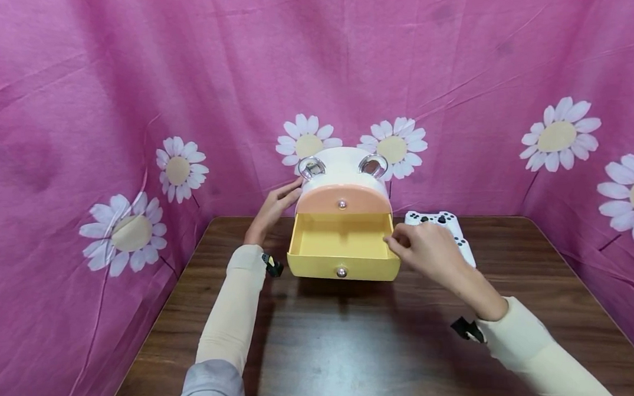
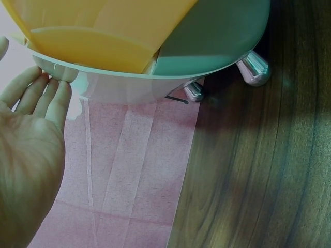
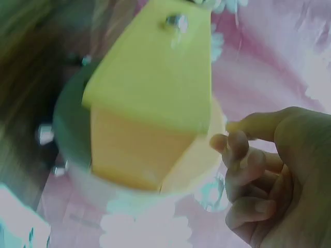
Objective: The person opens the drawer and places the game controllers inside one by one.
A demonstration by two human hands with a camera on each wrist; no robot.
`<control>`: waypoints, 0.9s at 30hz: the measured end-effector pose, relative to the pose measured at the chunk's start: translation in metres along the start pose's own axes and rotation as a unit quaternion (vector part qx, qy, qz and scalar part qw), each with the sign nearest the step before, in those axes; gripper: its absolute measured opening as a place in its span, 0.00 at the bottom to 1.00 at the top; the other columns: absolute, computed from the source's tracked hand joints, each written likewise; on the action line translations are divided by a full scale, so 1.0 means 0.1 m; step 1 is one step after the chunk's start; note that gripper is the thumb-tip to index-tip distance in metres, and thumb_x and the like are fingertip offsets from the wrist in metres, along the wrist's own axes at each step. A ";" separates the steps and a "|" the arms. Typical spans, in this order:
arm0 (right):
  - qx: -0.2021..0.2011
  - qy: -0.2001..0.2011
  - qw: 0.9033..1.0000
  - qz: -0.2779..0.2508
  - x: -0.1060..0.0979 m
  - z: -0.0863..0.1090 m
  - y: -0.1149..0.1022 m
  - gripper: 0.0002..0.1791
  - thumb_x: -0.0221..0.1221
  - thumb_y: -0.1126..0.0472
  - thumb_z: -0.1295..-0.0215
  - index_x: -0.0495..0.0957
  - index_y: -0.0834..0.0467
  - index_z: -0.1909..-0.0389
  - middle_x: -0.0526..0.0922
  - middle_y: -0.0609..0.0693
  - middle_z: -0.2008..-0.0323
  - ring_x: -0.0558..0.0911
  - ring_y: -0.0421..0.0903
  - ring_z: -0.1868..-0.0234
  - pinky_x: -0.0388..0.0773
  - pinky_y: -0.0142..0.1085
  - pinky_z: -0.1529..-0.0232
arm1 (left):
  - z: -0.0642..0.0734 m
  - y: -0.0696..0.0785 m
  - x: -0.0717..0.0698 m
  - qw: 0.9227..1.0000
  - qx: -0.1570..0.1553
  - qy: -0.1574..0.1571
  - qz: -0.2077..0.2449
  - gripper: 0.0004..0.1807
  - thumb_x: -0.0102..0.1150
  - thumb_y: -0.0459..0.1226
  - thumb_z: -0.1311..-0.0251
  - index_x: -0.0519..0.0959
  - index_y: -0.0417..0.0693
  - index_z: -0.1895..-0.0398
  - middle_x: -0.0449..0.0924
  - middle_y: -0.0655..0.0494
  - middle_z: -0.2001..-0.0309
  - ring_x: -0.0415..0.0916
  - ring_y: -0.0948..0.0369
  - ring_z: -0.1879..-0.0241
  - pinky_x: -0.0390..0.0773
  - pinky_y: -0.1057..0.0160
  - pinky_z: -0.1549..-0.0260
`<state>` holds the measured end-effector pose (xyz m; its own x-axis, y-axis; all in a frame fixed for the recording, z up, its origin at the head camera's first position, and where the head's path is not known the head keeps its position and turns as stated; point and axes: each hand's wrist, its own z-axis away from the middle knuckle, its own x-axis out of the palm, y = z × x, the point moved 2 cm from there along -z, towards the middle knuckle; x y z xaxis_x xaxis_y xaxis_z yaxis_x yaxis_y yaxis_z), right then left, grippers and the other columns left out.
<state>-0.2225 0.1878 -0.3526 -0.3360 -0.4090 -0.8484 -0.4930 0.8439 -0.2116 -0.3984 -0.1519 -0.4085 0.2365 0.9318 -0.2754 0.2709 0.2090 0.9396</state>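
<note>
A small rounded white cabinet (image 1: 336, 161) with two chrome-ringed eyes stands at the back of the table. Its yellow lower drawer (image 1: 341, 265) is pulled out and has a bare inside; the peach upper drawer (image 1: 325, 200) is closed. Each drawer front has a round knob. My left hand (image 1: 275, 210) rests its fairly straight fingertips on the cabinet's left side, as the left wrist view also shows. My right hand (image 1: 431, 249) is by the yellow drawer's right side, fingers curled and thumb close to the index finger, with nothing visible between them.
White game controllers (image 1: 433, 217) lie right of the cabinet, partly hidden behind my right hand. Short chrome feet (image 2: 253, 70) hold the cabinet above the brown wooden table (image 1: 345, 350). A pink cloth with daisies (image 1: 311, 56) hangs behind and at both sides.
</note>
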 end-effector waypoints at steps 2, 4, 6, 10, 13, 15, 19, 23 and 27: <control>0.007 -0.004 1.000 0.003 -0.05 -0.02 0.11 0.10 0.68 0.57 0.32 0.85 0.50 0.74 0.79 0.40 0.84 0.74 0.39 0.81 0.72 0.39 0.80 | 0.01 0.00 0.00 1.000 0.000 -0.004 0.003 0.30 0.59 0.54 0.23 0.72 0.61 0.22 0.68 0.62 0.20 0.61 0.59 0.18 0.63 0.53 0.18; 0.011 -0.011 1.000 0.005 -0.09 -0.04 0.21 0.08 0.69 0.57 0.33 0.85 0.49 0.73 0.82 0.41 0.82 0.78 0.40 0.80 0.74 0.41 0.80 | 0.01 0.00 0.00 1.000 0.001 -0.009 0.010 0.30 0.59 0.54 0.23 0.72 0.60 0.21 0.68 0.63 0.20 0.62 0.60 0.19 0.63 0.54 0.18; 0.015 -0.021 1.000 0.004 -0.13 -0.05 0.30 0.07 0.69 0.57 0.33 0.85 0.48 0.72 0.84 0.40 0.80 0.79 0.40 0.79 0.75 0.42 0.80 | 0.02 -0.01 0.00 1.000 0.002 -0.010 0.010 0.30 0.59 0.54 0.23 0.72 0.61 0.21 0.68 0.65 0.20 0.62 0.61 0.19 0.64 0.55 0.18; 0.019 -0.054 0.998 0.002 -0.16 -0.07 0.47 0.04 0.69 0.57 0.32 0.87 0.48 0.68 0.86 0.39 0.77 0.79 0.38 0.78 0.74 0.41 0.80 | 0.02 -0.01 0.00 1.000 0.002 -0.011 0.010 0.30 0.58 0.54 0.23 0.72 0.62 0.21 0.68 0.67 0.20 0.61 0.61 0.19 0.63 0.55 0.18; 0.019 -0.078 0.997 0.010 -0.15 -0.10 0.61 0.02 0.67 0.59 0.32 0.88 0.49 0.66 0.87 0.40 0.75 0.77 0.38 0.77 0.73 0.39 0.79 | 0.02 -0.01 0.00 1.000 -0.002 -0.013 0.006 0.30 0.59 0.56 0.23 0.72 0.63 0.22 0.68 0.67 0.20 0.60 0.61 0.18 0.62 0.53 0.17; 0.019 -0.096 0.995 0.014 -0.15 -0.12 0.70 0.03 0.67 0.60 0.33 0.88 0.50 0.64 0.88 0.41 0.73 0.78 0.38 0.76 0.73 0.39 0.79 | 0.03 -0.01 0.00 1.000 -0.005 -0.012 0.000 0.31 0.59 0.56 0.24 0.72 0.64 0.22 0.68 0.66 0.20 0.60 0.60 0.18 0.62 0.52 0.17; 0.018 -0.130 0.991 0.017 -0.12 -0.15 0.89 0.04 0.67 0.60 0.33 0.89 0.50 0.61 0.90 0.43 0.70 0.83 0.40 0.71 0.77 0.41 0.76 | 0.01 0.00 -0.01 1.000 -0.004 -0.006 -0.008 0.30 0.59 0.56 0.24 0.73 0.63 0.22 0.68 0.63 0.20 0.61 0.59 0.18 0.62 0.51 0.18; 0.010 -0.161 0.987 0.001 -0.06 -0.18 1.06 0.06 0.68 0.62 0.33 0.89 0.51 0.58 0.90 0.43 0.67 0.86 0.42 0.65 0.82 0.43 0.70 | -0.01 0.00 -0.01 1.000 0.000 -0.002 -0.006 0.31 0.59 0.55 0.24 0.72 0.62 0.22 0.67 0.61 0.19 0.59 0.58 0.18 0.61 0.51 0.17; 0.006 -0.191 0.981 -0.022 0.03 -0.18 1.21 0.08 0.68 0.66 0.35 0.89 0.54 0.57 0.91 0.46 0.64 0.86 0.42 0.63 0.83 0.41 0.65 | 0.00 0.01 -0.01 1.000 0.003 -0.002 -0.006 0.31 0.59 0.54 0.24 0.72 0.61 0.22 0.68 0.61 0.20 0.58 0.59 0.17 0.60 0.51 0.17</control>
<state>-0.2979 0.2823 -0.3720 0.0113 -0.2870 -0.9579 -0.4901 0.8334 -0.2555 -0.3986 -0.1521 -0.4074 0.2372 0.9279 -0.2876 0.2790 0.2185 0.9351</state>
